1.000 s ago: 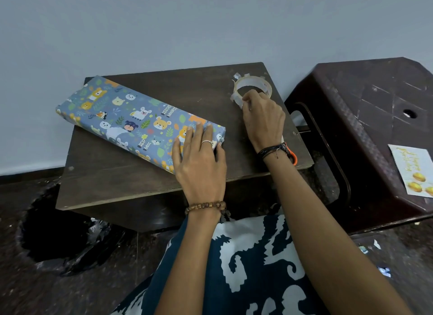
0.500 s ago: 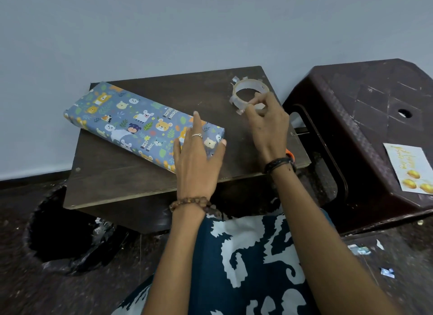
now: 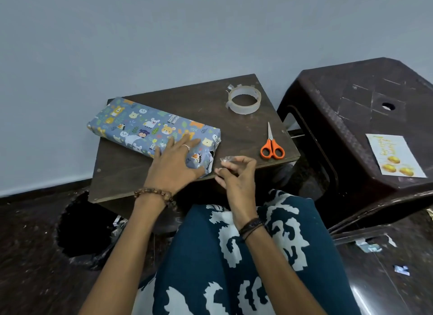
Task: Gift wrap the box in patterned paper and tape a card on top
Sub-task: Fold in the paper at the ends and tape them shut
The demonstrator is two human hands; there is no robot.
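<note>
Dark wooden table (image 3: 121, 174) stands against a grey wall. My left hand (image 3: 174, 164) presses flat on the wrapped box (image 3: 145, 127); my right hand (image 3: 236, 174) pinches a tape piece (image 3: 226, 159) beside its end. Card (image 3: 394, 155) lies on the stool (image 3: 351, 103).

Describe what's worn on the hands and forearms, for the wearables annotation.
Both forearms are bare, no sleeves. The left hand has a silver ring on one finger and a brown wooden bead bracelet at the wrist. The right hand wears dark corded wristbands; no ring visible.
</note>
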